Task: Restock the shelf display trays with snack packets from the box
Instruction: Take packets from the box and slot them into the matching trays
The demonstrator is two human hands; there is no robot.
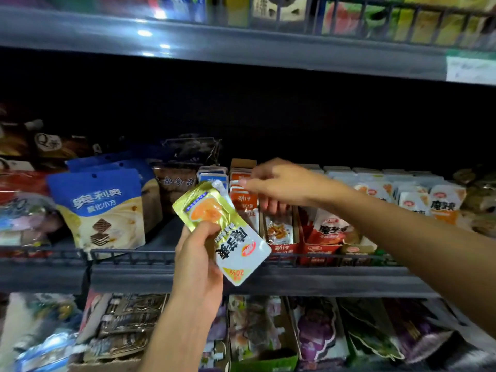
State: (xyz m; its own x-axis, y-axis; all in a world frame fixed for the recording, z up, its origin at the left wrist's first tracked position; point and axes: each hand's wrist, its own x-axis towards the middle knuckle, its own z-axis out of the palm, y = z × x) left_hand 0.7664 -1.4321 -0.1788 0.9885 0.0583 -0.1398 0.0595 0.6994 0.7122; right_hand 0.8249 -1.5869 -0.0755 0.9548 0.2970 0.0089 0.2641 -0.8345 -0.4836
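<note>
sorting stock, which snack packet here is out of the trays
The gold-and-white foil snack packet, gripped upside down by the left hand; all others sit on shelves.

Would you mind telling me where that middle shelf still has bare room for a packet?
A bare strip of middle shelf lies between the blue biscuit pouches and the orange-packet tray. Rightward, the red trays and white packets are crowded.

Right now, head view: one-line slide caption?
Left hand holds a gold-and-white snack packet; right hand reaches into the orange packets in the shelf tray.
</note>
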